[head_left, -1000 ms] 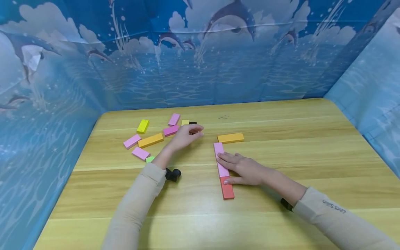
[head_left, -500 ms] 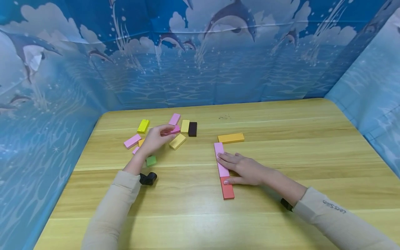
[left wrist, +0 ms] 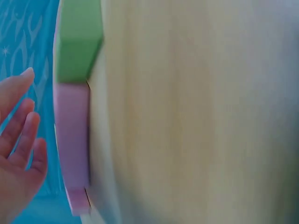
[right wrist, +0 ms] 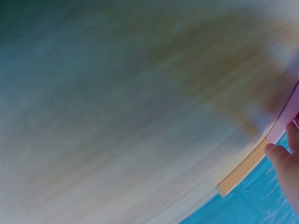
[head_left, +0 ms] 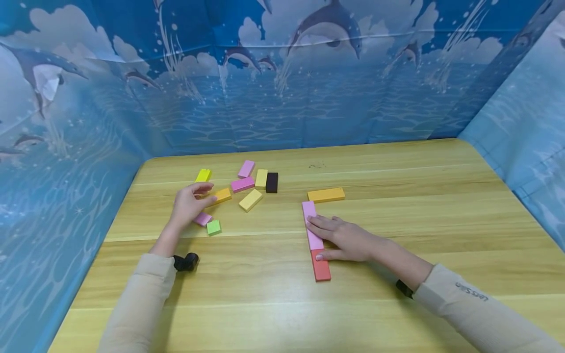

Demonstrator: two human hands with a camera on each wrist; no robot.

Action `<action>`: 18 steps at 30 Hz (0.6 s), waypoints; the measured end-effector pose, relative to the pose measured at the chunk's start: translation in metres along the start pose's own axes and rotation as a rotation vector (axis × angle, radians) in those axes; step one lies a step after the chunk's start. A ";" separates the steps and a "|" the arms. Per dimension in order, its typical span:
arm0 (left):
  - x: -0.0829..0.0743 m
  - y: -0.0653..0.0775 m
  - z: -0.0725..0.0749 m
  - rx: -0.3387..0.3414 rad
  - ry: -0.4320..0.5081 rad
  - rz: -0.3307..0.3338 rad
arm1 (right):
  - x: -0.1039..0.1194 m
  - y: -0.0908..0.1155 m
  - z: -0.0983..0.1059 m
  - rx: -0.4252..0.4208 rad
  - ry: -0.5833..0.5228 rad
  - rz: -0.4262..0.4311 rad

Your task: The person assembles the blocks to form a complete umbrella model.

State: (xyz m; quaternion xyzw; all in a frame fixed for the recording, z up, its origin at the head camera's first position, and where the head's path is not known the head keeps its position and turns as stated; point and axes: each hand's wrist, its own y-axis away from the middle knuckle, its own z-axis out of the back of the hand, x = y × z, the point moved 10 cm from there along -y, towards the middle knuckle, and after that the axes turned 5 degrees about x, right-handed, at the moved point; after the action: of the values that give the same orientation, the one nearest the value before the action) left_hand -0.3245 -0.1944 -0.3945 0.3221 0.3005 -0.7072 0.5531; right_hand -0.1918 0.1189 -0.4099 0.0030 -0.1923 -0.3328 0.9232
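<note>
In the head view my left hand (head_left: 187,205) is over the loose blocks at left, fingers slightly bent. Its thumb overlaps the end of an orange block (head_left: 222,195); a pink block (head_left: 203,218) and a light green block (head_left: 214,227) lie just below. The left wrist view shows the fingers apart, holding nothing, beside the green block (left wrist: 77,42) and the pink block (left wrist: 72,135). My right hand (head_left: 346,239) lies flat, its fingers resting on a long pink strip (head_left: 310,210) and its thumb on a red block (head_left: 322,273) joined end to end with it.
A second orange block (head_left: 326,195) lies crosswise at the pink strip's far end. Behind the left hand are a bright yellow block (head_left: 203,175), a magenta block (head_left: 243,185), a pink block (head_left: 246,169), pale yellow blocks (head_left: 251,200) and a black block (head_left: 272,182).
My left hand has swept left over the loose blocks, uncovering the pale yellow, black and magenta ones and covering the leftmost pink block. The right hand has stayed where it was.
</note>
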 end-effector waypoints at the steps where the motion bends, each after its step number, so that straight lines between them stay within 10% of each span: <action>1: 0.003 0.002 0.004 -0.018 -0.005 0.007 | 0.000 0.000 0.000 -0.003 -0.002 0.003; 18: 0.015 0.007 0.013 -0.020 -0.217 0.078 | -0.003 0.000 -0.003 0.026 -0.034 -0.029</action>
State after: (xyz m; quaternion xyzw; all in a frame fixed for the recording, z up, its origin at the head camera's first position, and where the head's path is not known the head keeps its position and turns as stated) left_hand -0.3221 -0.2152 -0.3990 0.2497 0.2333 -0.7127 0.6126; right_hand -0.1931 0.1203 -0.4138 0.0122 -0.2122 -0.3439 0.9147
